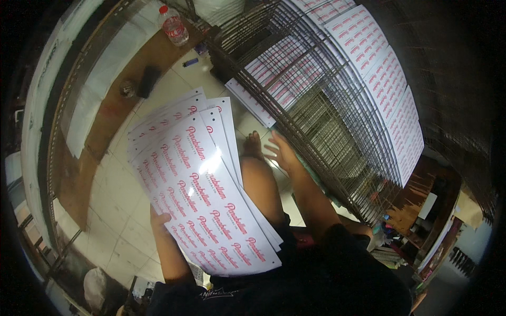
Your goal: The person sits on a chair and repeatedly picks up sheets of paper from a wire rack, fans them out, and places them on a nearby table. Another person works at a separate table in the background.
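A fanned stack of white printed sheets (203, 195) with rows of red lettering lies across my lap, small dark holes at the corners. My left hand (159, 218) grips its left edge, the thumb on top and the other fingers hidden underneath. Glare whitens part of the top sheet. Over by the wire rack (321, 110), my right hand (282, 152) is held out with its fingers spread and nothing in them. More sheets of the same print (377, 68) rest on the rack's upper shelf, and others show between its wires.
A wooden plank (97, 152) runs along the left, bearing a red-capped plastic bottle (174, 26), a dark phone-like object (149, 81) and a small round glass item (127, 88). A blue lighter (190, 62) lies on the tiled floor. A cluttered wooden shelf (429, 205) stands at the right.
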`<state>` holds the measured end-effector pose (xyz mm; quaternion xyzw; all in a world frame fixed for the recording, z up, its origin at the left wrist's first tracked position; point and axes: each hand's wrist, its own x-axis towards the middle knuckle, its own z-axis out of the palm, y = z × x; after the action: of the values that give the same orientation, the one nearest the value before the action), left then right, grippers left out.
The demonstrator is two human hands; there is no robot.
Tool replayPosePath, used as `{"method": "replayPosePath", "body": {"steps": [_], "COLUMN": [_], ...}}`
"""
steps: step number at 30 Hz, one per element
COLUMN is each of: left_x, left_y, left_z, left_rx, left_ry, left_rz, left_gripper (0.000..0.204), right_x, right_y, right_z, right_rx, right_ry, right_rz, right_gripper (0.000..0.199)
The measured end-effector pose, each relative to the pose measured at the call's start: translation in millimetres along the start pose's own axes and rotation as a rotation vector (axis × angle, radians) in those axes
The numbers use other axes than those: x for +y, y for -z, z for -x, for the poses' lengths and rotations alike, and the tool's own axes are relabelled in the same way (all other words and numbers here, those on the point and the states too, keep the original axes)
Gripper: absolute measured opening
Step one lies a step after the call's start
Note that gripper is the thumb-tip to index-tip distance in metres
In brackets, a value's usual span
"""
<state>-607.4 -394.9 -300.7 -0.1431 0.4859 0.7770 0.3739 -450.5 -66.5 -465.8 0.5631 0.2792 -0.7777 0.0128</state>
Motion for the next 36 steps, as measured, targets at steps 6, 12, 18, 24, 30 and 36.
{"method": "replayPosePath", "body": {"steps": [6, 12, 18, 24, 30, 36], "left_x": [-3.2, -3.2, -4.9, -5.1, -10.8, -14.1], "left_y": [7.9, 9.4, 5.2, -3.0, -16.1, -38.0], "left_z": [-4.9, -8.5, -9.8, -11.2, -13.4, -11.1], "left_rx": [0.068, 0.115, 0.122, 0.089, 0.028, -0.061], "left_ry": [0.034, 0.061, 0.070, 0.082, 0.083, 0.046], "left_rz": [-0.013, -0.027, -0.037, -0.034, -0.007, 0.057], "left_gripper": [0.090, 0.090, 0.090, 0.090, 0.090, 0.090], "right_x": [9.3, 20.5, 18.8, 32.5, -5.6, -88.4], "right_y": [-16.8, -5.0, -10.1, -11.7, -51.7, -98.2], "right_z": [-63.1, -91.8, -98.8, -116.4, -68.1, 66.2], "right_rx": [-0.082, -0.220, -0.254, -0.139, 0.041, -0.260], "right_ry": [-0.077, -0.014, 0.099, 0.186, 0.085, -0.002], "right_rz": [-0.488, -0.537, -0.502, -0.543, -0.749, -0.938], "right_gripper": [0.059, 0.074, 0.050, 0.041, 0.030, 0.023]}}
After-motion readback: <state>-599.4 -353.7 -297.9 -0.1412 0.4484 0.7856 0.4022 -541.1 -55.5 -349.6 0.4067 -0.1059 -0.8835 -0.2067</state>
